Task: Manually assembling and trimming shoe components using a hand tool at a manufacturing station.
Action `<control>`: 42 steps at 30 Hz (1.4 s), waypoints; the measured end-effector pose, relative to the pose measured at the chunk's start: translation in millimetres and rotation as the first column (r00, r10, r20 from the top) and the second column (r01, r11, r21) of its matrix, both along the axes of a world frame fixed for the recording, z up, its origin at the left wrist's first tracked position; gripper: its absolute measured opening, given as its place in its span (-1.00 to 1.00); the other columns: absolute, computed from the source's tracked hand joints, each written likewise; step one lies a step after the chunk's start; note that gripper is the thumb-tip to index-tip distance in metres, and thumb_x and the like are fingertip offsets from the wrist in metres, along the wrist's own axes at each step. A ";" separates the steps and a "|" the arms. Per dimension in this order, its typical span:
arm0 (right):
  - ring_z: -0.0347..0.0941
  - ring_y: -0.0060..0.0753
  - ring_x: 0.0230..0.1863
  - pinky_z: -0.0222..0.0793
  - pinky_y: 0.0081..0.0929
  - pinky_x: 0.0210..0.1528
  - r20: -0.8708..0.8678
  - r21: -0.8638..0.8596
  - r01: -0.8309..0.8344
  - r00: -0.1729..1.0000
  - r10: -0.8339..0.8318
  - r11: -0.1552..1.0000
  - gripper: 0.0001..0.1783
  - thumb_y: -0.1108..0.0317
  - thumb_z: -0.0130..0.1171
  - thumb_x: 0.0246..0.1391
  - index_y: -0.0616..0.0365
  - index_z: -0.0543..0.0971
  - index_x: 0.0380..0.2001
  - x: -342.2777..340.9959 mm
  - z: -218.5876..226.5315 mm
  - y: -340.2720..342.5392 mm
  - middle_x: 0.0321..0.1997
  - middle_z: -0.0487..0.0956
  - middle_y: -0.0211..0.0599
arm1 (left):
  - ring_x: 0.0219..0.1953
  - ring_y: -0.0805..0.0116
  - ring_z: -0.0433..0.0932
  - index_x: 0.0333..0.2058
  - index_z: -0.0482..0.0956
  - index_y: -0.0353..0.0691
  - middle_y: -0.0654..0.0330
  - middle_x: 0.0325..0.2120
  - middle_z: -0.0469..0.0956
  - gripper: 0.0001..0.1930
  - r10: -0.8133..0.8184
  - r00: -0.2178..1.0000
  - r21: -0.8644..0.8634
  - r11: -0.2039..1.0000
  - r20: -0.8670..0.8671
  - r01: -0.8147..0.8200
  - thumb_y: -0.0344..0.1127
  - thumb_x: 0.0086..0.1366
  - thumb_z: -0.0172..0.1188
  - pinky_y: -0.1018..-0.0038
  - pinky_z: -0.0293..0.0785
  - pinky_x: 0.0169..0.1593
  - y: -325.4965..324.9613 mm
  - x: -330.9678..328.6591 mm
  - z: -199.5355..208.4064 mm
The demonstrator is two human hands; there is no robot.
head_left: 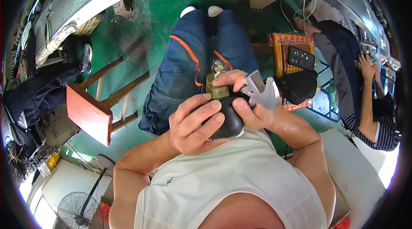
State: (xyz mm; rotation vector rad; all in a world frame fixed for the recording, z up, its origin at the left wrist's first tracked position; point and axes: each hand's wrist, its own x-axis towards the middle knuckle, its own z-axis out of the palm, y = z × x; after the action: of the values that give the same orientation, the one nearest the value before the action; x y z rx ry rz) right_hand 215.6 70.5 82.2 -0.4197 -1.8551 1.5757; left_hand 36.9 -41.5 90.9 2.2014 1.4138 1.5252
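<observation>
A glossy black rounded piece [228,119], which looks like a shoe upper, is held in front of my white shirt above my lap. My left hand [192,126] is closed around its left side, fingers curled over the top. An olive-coloured block [218,88], perhaps a shoe last, sticks out beyond it, with a lumpy pale part [218,69] at its far end. In my right hand [253,106] are silver metal pincers [265,94], their curved head turned right and their handles hidden. My right fingers also rest on the olive block.
Orange straps [189,53] cross my jeans. At left stands a reddish wooden stool [90,111]; at right, a beaded seat [285,42] carries a black phone [301,58] and a black pouch [298,86]. People sit on both sides. A fan [79,212] stands lower left.
</observation>
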 end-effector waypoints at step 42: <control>0.46 0.05 0.13 0.48 -0.15 0.07 0.856 0.447 -0.513 0.483 -0.185 0.732 -0.42 0.58 0.11 0.03 0.41 0.37 0.18 54.8 19.5 41.9 0.08 0.51 0.04 | 0.43 0.16 0.15 0.46 -0.20 -0.39 -0.11 0.38 0.16 0.02 0.294 0.713 -0.757 0.418 0.636 0.503 -0.35 0.24 0.36 0.38 0.05 0.45 25.5 4.3 -109.2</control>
State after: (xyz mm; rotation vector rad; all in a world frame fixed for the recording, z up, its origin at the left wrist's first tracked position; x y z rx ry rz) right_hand 270.4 112.4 101.7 -0.7942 -3.1907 0.6037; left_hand 41.2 -16.0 -18.3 0.8274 1.2544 0.9050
